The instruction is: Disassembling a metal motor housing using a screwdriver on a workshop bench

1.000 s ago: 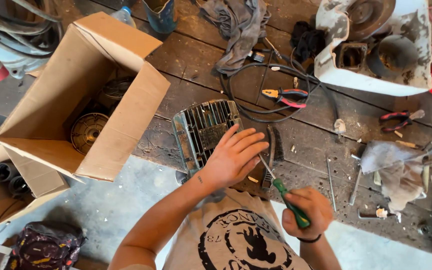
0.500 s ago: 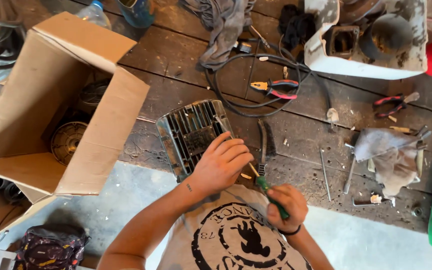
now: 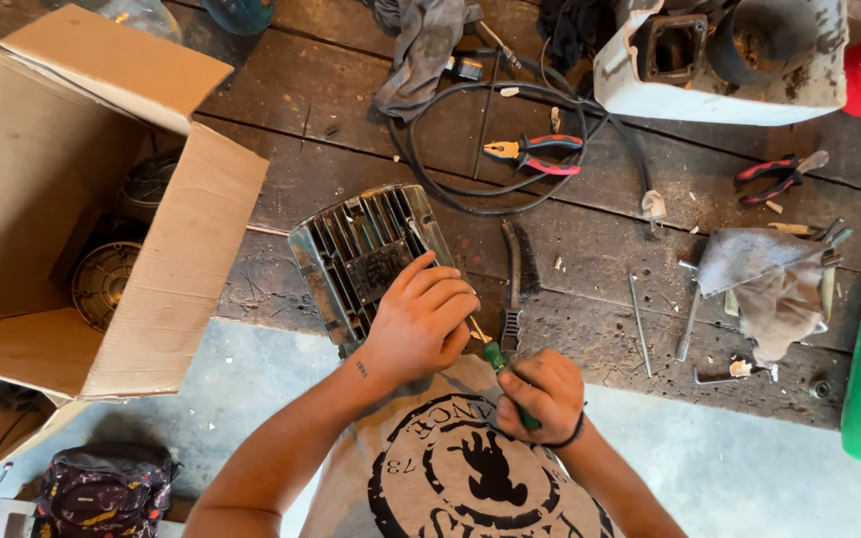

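A finned metal casing (image 3: pixel 363 261) — grey-green, ribbed across its top — lies on the dark plank floor (image 3: pixel 331 110) right in front of the person. The left hand (image 3: pixel 421 321) rests on its near right corner, fingers curled down over the ribs and pressing on it. The right hand (image 3: pixel 542 394) is closed around the green handle of a screwdriver (image 3: pixel 491 351), whose thin shaft points up and left under the left hand's fingers, to the casing's edge.

Just right of the casing lies a dark wire brush (image 3: pixel 514 271). Farther up, red-handled pliers (image 3: pixel 535 154) sit inside a loop of black cable (image 3: pixel 510 110). A second pair of pliers (image 3: pixel 777 174) lies well to the right, above a crumpled grey rag (image 3: pixel 764 284). An open cardboard box (image 3: pixel 62 209) stands to the left — round metal parts show inside it.
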